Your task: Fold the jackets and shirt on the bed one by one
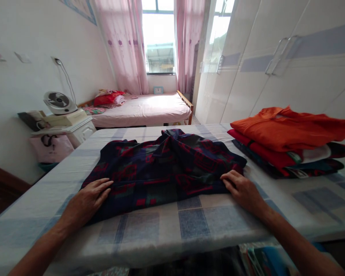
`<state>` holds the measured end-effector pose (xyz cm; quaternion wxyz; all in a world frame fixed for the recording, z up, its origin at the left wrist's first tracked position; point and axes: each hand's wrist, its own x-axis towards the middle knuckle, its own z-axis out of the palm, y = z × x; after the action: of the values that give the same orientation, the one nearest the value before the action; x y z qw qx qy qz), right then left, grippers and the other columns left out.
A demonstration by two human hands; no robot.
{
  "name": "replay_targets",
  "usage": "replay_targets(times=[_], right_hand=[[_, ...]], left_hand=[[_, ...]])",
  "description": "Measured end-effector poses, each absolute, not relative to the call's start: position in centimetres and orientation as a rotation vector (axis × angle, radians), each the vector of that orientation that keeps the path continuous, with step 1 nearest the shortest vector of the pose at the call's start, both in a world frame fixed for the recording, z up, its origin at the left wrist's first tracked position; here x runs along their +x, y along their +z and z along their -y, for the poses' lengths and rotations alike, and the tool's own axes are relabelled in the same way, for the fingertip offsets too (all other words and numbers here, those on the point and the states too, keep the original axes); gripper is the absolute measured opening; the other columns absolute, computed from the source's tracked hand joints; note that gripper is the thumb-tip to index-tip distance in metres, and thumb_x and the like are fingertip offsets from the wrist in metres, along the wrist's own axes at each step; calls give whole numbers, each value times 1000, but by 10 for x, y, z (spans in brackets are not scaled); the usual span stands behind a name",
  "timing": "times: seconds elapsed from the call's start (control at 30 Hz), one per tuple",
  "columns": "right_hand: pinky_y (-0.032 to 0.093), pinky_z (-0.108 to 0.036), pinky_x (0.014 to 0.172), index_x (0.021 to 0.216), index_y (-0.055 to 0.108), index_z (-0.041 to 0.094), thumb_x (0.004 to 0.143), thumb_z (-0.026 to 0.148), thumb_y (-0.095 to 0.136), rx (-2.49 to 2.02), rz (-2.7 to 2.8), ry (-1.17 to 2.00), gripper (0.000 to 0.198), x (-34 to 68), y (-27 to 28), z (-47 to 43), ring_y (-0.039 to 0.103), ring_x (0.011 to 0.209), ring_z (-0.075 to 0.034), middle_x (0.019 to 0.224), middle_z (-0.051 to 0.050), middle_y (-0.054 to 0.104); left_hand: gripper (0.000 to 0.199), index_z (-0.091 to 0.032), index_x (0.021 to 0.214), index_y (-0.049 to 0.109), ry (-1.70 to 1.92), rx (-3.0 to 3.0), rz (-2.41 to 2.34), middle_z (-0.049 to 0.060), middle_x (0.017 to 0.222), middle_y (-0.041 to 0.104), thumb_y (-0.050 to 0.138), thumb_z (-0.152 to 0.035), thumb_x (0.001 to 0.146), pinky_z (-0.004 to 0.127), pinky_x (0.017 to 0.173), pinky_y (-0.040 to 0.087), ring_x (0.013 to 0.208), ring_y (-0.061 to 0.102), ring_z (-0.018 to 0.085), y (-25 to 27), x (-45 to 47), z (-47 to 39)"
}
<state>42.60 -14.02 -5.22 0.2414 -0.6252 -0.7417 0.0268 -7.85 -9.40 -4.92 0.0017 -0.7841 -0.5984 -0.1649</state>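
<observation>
A dark shirt (158, 172) with a navy, red and green pattern lies spread across the bed in front of me. Its collar bunches up at the far middle. My left hand (87, 199) rests on the shirt's near left side, fingers stretched out over the cloth. At the near right corner, my right hand (240, 188) touches the edge with its fingers slightly bent and apart. Beyond that hand, on the right, sits a stack of folded clothes, an orange garment (287, 128) on top and a red garment (264, 151) beneath it.
The bed has a white and blue checked sheet (194, 224). White wardrobes (247, 84) line the right wall. A white fan (59, 102) stands on a cabinet (82, 132) at left, with a pink bag (50, 149) beside it. Another bed (149, 109) is below the window.
</observation>
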Motion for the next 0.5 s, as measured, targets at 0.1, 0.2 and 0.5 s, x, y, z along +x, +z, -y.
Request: replay_targets(times=[0.1, 0.2, 0.5], right_hand=[[46, -32, 78, 93, 61, 22, 89, 28, 41, -1693, 2031, 6, 21, 426, -56, 140, 61, 86, -20, 93, -5, 63], [46, -32, 77, 92, 62, 21, 88, 25, 42, -1680, 2025, -45, 21, 424, -57, 141, 62, 84, -19, 92, -5, 63], [47, -31, 76, 92, 62, 21, 88, 21, 42, -1652, 2028, -72, 20, 426, -60, 141, 62, 83, -18, 91, -5, 63]], left_hand=[[45, -21, 105, 67, -630, -2439, 1893, 9, 120, 63, 39, -50, 85, 39, 95, 45, 107, 60, 26, -25, -49, 79], [53, -20, 118, 60, -724, -2531, 1910, 8, 118, 62, 43, -56, 83, 34, 86, 48, 96, 63, 23, 0, 2, 58], [28, -23, 96, 73, -757, -2435, 1960, 6, 82, 74, 55, -29, 77, 28, 70, 47, 79, 68, 23, 7, 103, -21]])
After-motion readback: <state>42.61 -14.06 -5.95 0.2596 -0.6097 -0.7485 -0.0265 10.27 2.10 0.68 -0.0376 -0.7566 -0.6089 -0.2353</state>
